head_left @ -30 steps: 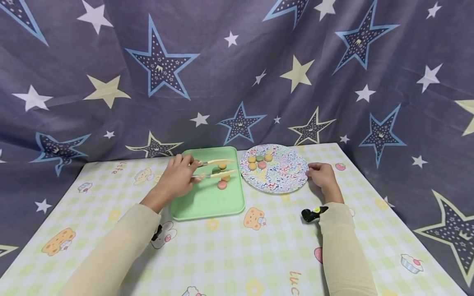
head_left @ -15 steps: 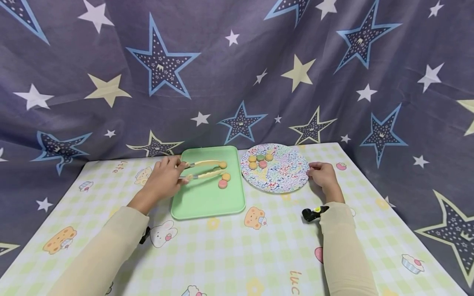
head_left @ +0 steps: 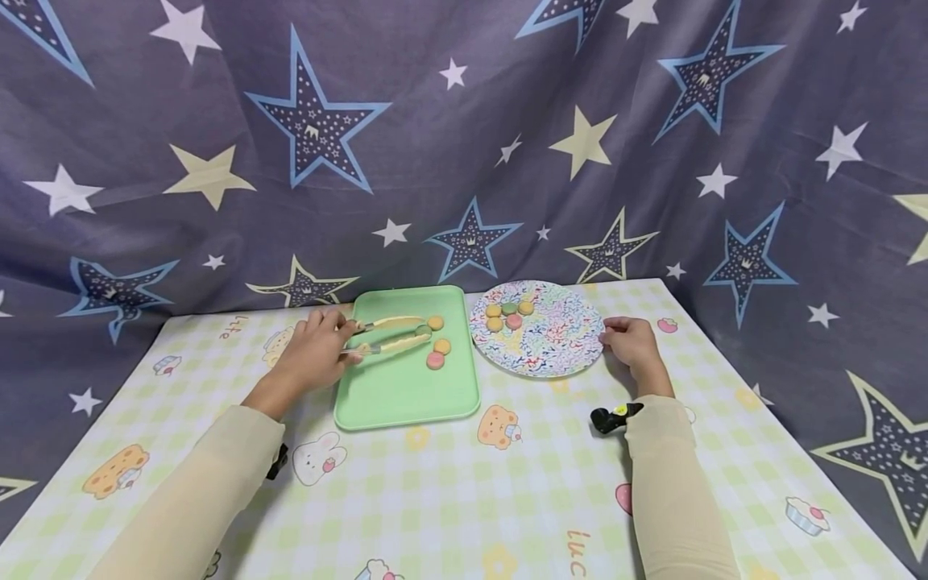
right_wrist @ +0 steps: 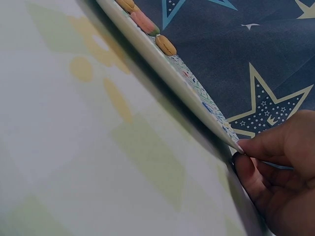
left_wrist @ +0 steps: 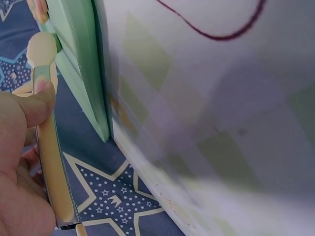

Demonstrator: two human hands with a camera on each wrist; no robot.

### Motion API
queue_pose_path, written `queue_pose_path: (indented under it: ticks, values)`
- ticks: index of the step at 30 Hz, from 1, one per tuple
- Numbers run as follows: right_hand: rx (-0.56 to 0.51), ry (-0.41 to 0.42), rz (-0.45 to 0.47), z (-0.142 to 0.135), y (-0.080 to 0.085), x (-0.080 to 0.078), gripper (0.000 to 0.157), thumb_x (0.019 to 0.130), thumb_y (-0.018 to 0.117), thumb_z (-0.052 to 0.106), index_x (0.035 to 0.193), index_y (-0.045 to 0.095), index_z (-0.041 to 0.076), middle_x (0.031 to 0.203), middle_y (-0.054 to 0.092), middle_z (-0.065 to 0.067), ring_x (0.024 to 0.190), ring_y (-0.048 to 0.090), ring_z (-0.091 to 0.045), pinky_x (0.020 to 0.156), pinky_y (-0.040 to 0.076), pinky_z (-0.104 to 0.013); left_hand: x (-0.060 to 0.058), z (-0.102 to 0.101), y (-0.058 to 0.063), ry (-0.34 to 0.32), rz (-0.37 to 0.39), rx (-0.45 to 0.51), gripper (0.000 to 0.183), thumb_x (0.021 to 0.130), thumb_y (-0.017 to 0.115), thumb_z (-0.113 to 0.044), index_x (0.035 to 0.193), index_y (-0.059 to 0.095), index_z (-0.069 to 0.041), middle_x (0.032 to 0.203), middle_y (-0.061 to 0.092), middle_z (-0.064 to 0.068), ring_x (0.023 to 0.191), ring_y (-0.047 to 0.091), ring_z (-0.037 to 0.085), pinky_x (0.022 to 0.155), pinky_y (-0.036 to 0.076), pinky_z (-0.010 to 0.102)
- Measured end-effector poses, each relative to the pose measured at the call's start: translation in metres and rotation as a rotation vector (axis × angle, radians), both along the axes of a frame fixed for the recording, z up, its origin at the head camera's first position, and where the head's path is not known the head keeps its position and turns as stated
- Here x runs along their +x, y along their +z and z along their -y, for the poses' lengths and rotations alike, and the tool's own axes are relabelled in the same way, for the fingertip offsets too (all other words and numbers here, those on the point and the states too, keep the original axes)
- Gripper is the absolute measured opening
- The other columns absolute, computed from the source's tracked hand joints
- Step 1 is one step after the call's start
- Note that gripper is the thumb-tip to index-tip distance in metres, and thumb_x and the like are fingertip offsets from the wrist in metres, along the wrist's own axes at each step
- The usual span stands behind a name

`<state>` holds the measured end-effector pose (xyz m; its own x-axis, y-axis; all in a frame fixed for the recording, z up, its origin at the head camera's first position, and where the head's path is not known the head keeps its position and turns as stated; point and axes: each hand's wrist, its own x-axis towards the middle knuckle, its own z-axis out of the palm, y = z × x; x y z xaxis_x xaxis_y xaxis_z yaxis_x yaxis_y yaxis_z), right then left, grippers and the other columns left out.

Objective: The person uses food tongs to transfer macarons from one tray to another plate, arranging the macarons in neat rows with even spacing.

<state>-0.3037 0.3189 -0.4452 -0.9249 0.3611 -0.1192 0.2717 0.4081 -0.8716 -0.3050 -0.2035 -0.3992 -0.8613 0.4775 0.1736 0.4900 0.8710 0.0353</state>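
My left hand (head_left: 312, 354) grips a pair of cream-and-metal tongs (head_left: 397, 345) over the green tray (head_left: 406, 395). Spread apart, the tongs' tips reach either side of a green macaron (head_left: 423, 331). Just right of it lie a yellow macaron (head_left: 435, 323), another yellow macaron (head_left: 441, 347) and a pink macaron (head_left: 435, 361). In the left wrist view, the thumb presses along the tongs (left_wrist: 53, 167). My right hand (head_left: 636, 348) pinches the right rim of a speckled round plate (head_left: 558, 350), thumb and fingers at its edge in the right wrist view.
Several macarons, including a pink one (head_left: 514, 322), sit grouped on the plate's left half. Tray and plate stand side by side on a checked tablecloth (head_left: 449, 499). Behind the table's back edge hangs a star-patterned curtain (head_left: 435, 161).
My left hand has drawn the tongs back leftward, so their tips moved from beyond the macarons to beside the green one. The right hand stays at the plate's rim.
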Motion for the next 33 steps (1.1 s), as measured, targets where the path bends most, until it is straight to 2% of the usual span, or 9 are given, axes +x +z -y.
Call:
queue_pose_path:
  ticks: [8,12,27,33]
  values:
    - [-0.004,-0.013,0.013,-0.0003,0.0005,0.0004,0.041,0.099,0.056,0.005,0.139,0.059,-0.004,0.129,0.060,-0.021,0.105,0.059,-0.028,0.087,0.050,-0.034,-0.0026,0.0023,-0.0020,0.014,0.072,0.022,0.061,0.097,0.072,-0.033,0.145,0.055,0.000,0.126,0.050,0.017,0.107,0.036,0.035,0.085,0.031,0.050]
    - [0.001,-0.014,0.004,0.0002,-0.0001,0.0004,0.041,0.099,0.057,0.005,0.138,0.060,-0.004,0.129,0.061,-0.021,0.104,0.060,-0.027,0.086,0.050,-0.033,-0.0042,0.0017,-0.0010,0.023,0.102,0.031,0.062,0.097,0.071,-0.033,0.147,0.053,0.000,0.129,0.049,0.018,0.108,0.035,0.035,0.086,0.030,0.050]
    - [-0.005,-0.018,-0.013,0.0025,0.0018,-0.0006,0.040,0.099,0.057,0.004,0.138,0.060,-0.005,0.129,0.061,-0.022,0.105,0.061,-0.028,0.088,0.050,-0.034,-0.0038,-0.0016,0.0020,0.024,0.123,0.051,0.061,0.097,0.071,-0.031,0.146,0.054,0.001,0.130,0.049,0.018,0.110,0.036,0.036,0.089,0.031,0.052]
    - [-0.001,-0.021,-0.014,0.0013,0.0005,-0.0003,0.038,0.099,0.057,0.003,0.136,0.061,-0.006,0.127,0.061,-0.022,0.103,0.060,-0.027,0.085,0.050,-0.032,-0.0047,-0.0023,0.0009,0.029,0.137,0.061,0.060,0.098,0.071,-0.031,0.146,0.055,0.001,0.129,0.049,0.018,0.109,0.036,0.035,0.089,0.030,0.051]
